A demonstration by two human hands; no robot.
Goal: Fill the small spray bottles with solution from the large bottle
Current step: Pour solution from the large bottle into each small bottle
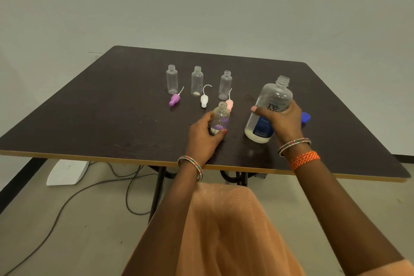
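At the frame's centre, a small uncapped spray bottle (220, 119) is gripped upright on the dark table (100, 107) by the left hand (205, 135). Just right of it, the large bottle (268, 110), open-necked and tilted, is clasped by the right hand (283, 121). Three more small bottles (197, 80) stand in a row above, with spray tops (204, 99) lying beside them.

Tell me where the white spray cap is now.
The white spray cap lies on the table, mid-frame, before the middle empty bottle, between purple cap and pink cap.
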